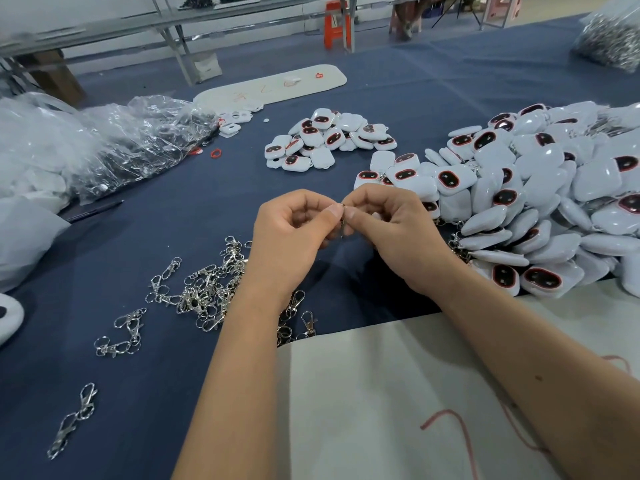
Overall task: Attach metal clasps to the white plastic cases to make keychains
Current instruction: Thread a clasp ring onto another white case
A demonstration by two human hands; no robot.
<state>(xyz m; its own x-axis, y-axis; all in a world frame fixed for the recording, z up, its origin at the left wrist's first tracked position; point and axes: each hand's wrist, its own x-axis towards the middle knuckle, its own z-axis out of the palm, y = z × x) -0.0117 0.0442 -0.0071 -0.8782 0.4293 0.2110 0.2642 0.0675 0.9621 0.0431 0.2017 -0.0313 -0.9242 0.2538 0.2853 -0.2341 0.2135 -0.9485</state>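
Note:
My left hand (294, 226) and my right hand (384, 226) meet above the blue table, fingertips pinching one small metal clasp (343, 216) between them; most of the clasp is hidden by the fingers. A loose heap of silver clasps (204, 289) lies to the left of my left forearm. A small pile of white plastic cases (329, 140) with dark red-rimmed faces sits beyond my hands. A much larger pile of the same cases (540, 202), some with clasps hanging from them, spreads along the right.
Clear plastic bags (104, 143) of parts lie at the left. A white board (270, 86) lies further back. White cloth (398, 393) covers the near table edge under my right forearm. Stray clasps (74, 419) lie at the near left. A bag of metal parts (613, 36) stands at the far right.

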